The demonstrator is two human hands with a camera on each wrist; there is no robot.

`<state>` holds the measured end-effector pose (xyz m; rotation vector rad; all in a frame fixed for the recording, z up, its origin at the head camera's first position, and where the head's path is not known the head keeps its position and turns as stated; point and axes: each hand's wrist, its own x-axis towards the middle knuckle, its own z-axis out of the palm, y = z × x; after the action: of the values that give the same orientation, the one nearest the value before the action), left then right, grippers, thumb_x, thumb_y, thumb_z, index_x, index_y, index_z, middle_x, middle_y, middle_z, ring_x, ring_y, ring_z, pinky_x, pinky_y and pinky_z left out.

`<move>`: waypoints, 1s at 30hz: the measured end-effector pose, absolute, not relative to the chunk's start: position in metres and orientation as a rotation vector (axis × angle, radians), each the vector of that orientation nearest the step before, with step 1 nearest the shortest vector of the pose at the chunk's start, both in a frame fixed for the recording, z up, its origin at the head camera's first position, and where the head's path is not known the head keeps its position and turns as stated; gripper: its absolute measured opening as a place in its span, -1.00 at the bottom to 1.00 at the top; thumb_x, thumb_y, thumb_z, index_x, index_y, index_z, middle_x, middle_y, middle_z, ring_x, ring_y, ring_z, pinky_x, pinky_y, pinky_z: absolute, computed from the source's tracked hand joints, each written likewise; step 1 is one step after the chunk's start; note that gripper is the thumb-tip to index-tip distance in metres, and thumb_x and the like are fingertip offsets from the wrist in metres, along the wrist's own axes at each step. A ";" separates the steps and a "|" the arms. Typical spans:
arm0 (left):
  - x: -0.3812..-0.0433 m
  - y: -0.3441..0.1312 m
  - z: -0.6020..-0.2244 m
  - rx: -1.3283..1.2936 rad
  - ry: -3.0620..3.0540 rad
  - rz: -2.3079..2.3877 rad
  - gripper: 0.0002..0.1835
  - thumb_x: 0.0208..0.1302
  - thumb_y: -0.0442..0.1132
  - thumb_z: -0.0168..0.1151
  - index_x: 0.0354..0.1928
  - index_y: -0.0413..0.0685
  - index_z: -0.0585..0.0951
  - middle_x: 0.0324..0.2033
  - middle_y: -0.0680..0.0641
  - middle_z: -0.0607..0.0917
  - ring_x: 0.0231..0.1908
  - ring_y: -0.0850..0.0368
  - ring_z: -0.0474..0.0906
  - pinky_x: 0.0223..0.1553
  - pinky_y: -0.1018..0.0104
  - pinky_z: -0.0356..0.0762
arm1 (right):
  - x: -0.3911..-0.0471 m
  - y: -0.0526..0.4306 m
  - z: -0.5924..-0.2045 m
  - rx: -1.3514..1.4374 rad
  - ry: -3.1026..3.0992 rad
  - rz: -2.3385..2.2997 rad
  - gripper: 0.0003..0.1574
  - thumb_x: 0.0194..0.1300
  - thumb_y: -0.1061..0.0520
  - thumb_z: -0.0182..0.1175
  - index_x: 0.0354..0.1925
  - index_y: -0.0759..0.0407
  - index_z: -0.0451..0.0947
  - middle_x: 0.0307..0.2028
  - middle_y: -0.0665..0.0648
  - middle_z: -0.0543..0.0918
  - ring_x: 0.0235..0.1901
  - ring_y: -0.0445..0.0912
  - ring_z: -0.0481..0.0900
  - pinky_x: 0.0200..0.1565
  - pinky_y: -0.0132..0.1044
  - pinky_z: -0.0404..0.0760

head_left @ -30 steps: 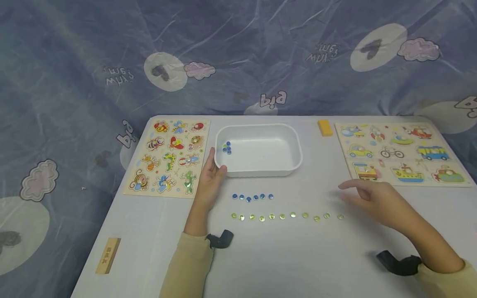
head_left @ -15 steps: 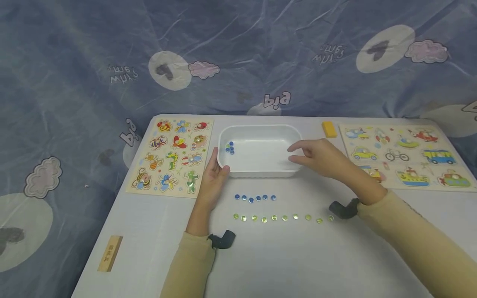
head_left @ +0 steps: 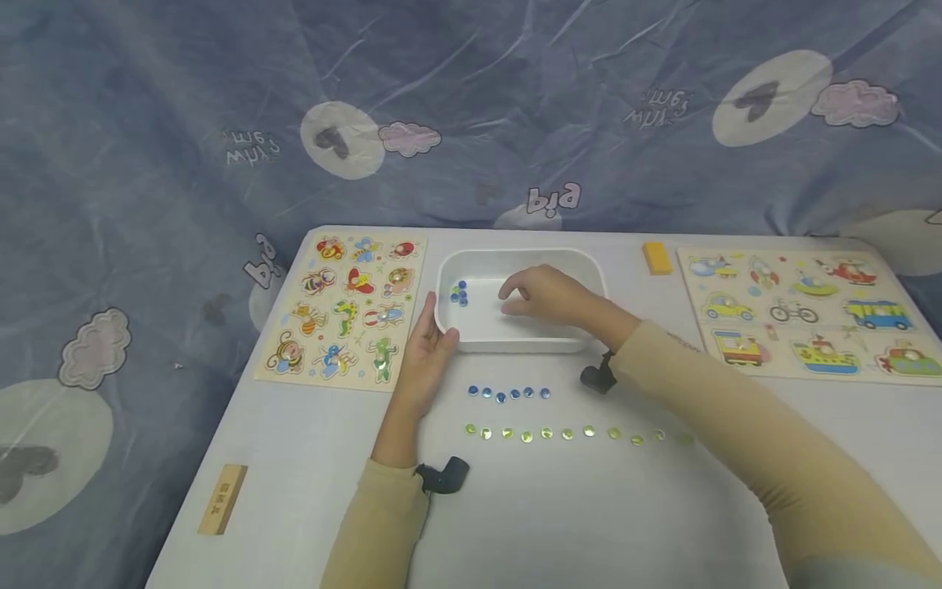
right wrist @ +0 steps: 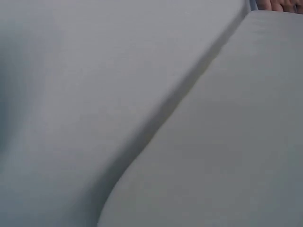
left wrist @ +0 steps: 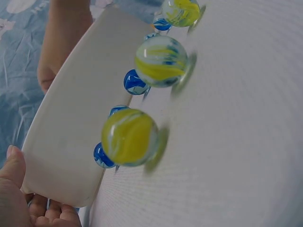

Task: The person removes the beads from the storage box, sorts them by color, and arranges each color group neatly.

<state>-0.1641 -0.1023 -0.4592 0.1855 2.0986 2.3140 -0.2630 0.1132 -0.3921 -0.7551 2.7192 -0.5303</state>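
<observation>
My left hand (head_left: 427, 360) holds the left end of a white plastic tray (head_left: 530, 347). In the left wrist view, its thumb (left wrist: 14, 166) lies at the rim and the fingers curl by the tray's corner. My right hand (head_left: 548, 296) hovers over the tray's middle, thumb and forefinger apart, with nothing visible between them. Several blue marbles (head_left: 462, 285) and a greenish one cluster inside the tray's left end. On the table in front lie a row of blue marbles (head_left: 515, 394) and a longer row of yellow-green marbles (head_left: 567, 434).
A wooden insect puzzle board (head_left: 340, 315) lies left of the tray, and a vehicle puzzle board (head_left: 802, 311) lies at the right. A yellow block (head_left: 657, 258) sits at the back. A wooden block (head_left: 222, 500) rests near the left table edge. Patterned blue cloth (head_left: 471, 106) hangs behind.
My right hand has moved left and away from me, from the right side of the table to over the tray. The left hand stays on the tray.
</observation>
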 end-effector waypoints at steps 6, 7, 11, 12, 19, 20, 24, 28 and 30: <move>-0.165 -0.102 -0.459 0.196 2.093 2.318 -0.23 0.39 -0.27 0.04 0.50 0.12 -0.12 0.49 0.15 -0.06 0.49 0.11 -0.14 0.45 0.37 0.02 | -0.274 0.087 -0.402 -0.798 2.685 -0.523 -0.64 0.22 -0.04 0.26 -0.01 -0.02 0.62 -0.56 0.02 0.52 -0.41 -0.10 0.45 -0.19 -0.25 0.54; -0.165 -0.102 -0.459 0.193 2.092 2.318 -0.23 0.38 -0.27 0.04 0.50 0.12 -0.11 0.49 0.15 -0.06 0.49 0.11 -0.14 0.45 0.38 0.02 | -0.275 0.083 -0.403 -0.803 2.675 -0.521 -0.64 0.23 -0.04 0.26 0.00 -0.02 0.62 -0.56 0.03 0.52 -0.41 -0.10 0.45 -0.19 -0.25 0.54; -0.164 -0.103 -0.459 0.192 2.080 2.329 -0.23 0.38 -0.29 0.04 0.50 0.10 -0.11 0.49 0.13 -0.07 0.49 0.07 -0.14 0.44 0.34 0.04 | -0.278 0.070 -0.407 -0.831 2.664 -0.520 -0.66 0.24 -0.02 0.25 -0.02 0.00 0.62 -0.39 0.04 0.65 -0.35 -0.09 0.49 -0.11 -0.23 0.57; -0.164 -0.103 -0.459 0.193 2.074 2.332 -0.22 0.38 -0.29 0.04 0.50 0.09 -0.11 0.49 0.12 -0.08 0.49 0.06 -0.14 0.45 0.32 0.05 | -0.279 0.067 -0.407 -0.832 2.670 -0.519 -0.67 0.25 -0.02 0.24 -0.02 0.01 0.62 -0.31 0.05 0.67 -0.29 -0.08 0.53 -0.05 -0.21 0.58; -0.165 -0.103 -0.459 0.217 2.024 2.368 -0.21 0.37 -0.30 0.06 0.50 0.04 -0.13 0.50 0.10 -0.08 0.49 0.06 -0.16 0.47 0.22 0.02 | -0.280 0.052 -0.404 -0.791 2.739 -0.486 -0.70 0.24 -0.01 0.24 -0.07 0.02 0.62 0.01 0.05 0.66 0.10 -0.01 0.52 0.24 -0.06 0.46; -0.166 -0.103 -0.459 0.221 2.019 2.371 -0.20 0.37 -0.29 0.06 0.50 0.03 -0.13 0.50 0.10 -0.09 0.49 0.06 -0.16 0.47 0.22 0.01 | -0.281 0.051 -0.404 -0.786 2.744 -0.479 -0.70 0.24 -0.01 0.25 -0.07 0.03 0.63 0.01 0.06 0.66 0.10 0.00 0.52 0.23 -0.05 0.47; -0.166 -0.102 -0.460 0.222 2.024 2.367 -0.19 0.36 -0.24 0.08 0.50 0.05 -0.13 0.50 0.11 -0.08 0.49 0.07 -0.16 0.47 0.24 0.01 | -0.282 0.047 -0.404 -0.756 2.754 -0.430 -0.70 0.22 -0.03 0.26 -0.09 0.03 0.64 -0.02 0.06 0.67 0.06 -0.01 0.54 0.18 -0.04 0.52; -0.165 -0.103 -0.460 0.209 2.042 2.356 -0.20 0.36 -0.23 0.08 0.50 0.09 -0.11 0.49 0.13 -0.07 0.49 0.08 -0.15 0.47 0.27 0.03 | -0.283 0.044 -0.405 -0.734 2.750 -0.388 -0.69 0.22 -0.04 0.26 -0.08 0.02 0.64 -0.03 0.06 0.67 0.02 -0.02 0.57 0.16 -0.05 0.55; -0.165 -0.103 -0.460 0.207 2.053 2.350 -0.21 0.37 -0.25 0.07 0.50 0.09 -0.11 0.49 0.13 -0.07 0.49 0.08 -0.14 0.46 0.28 0.03 | -0.284 0.043 -0.406 -0.737 2.747 -0.373 -0.70 0.23 -0.04 0.25 -0.09 0.02 0.64 -0.06 0.05 0.68 -0.02 -0.03 0.58 0.14 -0.06 0.57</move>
<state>-0.1654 -0.1033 -0.4600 0.2067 2.0528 2.3496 -0.2844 0.0434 -0.4058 -0.7374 2.7472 -0.3727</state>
